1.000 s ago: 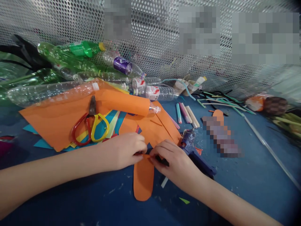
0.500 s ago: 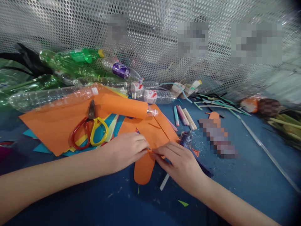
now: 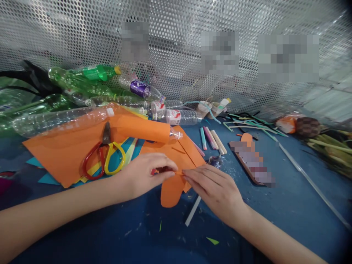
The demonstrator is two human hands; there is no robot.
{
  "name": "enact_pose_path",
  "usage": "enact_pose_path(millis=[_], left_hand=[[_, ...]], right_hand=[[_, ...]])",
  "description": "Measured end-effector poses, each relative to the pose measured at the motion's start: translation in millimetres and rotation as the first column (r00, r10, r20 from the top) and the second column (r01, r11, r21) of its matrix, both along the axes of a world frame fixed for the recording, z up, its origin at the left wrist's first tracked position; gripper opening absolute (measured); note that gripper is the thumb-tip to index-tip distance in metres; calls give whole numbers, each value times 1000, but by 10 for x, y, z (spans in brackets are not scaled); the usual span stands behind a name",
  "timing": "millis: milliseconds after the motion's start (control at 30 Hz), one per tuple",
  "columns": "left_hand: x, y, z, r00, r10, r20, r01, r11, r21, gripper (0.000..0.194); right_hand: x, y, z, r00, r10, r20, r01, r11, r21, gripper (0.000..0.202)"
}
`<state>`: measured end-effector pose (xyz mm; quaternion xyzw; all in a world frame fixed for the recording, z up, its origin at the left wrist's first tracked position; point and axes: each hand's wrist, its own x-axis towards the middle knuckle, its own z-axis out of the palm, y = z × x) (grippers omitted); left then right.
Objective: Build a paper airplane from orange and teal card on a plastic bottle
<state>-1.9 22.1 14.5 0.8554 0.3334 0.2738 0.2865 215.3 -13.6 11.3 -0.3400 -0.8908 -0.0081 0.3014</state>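
Note:
My left hand [image 3: 148,174] and my right hand [image 3: 216,189] meet in the middle, fingertips almost touching. Between them they pinch a cut piece of orange paper [image 3: 172,196], whose rounded end hangs toward me. My fingers cover the part being gripped. Under and behind my hands lie more orange paper sheets [image 3: 187,154]. Left of them, scissors [image 3: 106,135] with one red and one yellow handle rest on the paper pile. A bottle wrapped in orange paper [image 3: 145,128] lies just beyond, its clear neck pointing right.
Clear and green plastic bottles [image 3: 63,117] are heaped at the back left before a perforated metal wall [image 3: 178,55]. Several markers [image 3: 211,138], a blurred phone-shaped object [image 3: 251,163] and a long translucent stick [image 3: 299,170] lie right on the blue table [image 3: 115,234]. A white strip [image 3: 193,211] sits near my right hand.
My hands have shifted slightly right, and the left fingers arch more around the pinch. The rounded orange piece has moved a little up and right with them. The view has tilted slightly.

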Motion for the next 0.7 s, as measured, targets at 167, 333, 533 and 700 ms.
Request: enact_pose_path(millis=[167,333,533,700], left_hand=[[2,45,-7,993,58,99,-36,976,-214,13],[3,51,-4,987,78,142,-37,963,-266,13],[23,18,3,984,94,154,-34,935,-352,11],[51,28,-3,970,135,200,-18,867,-498,10]], right_hand=[[3,24,46,964,-221,-147,156,920,-360,21],[-6,40,105,944,-280,-176,137,816,-561,18],[-36,18,96,933,-318,-170,174,810,-560,14],[-39,-3,68,950,-269,-157,176,881,-440,15]])
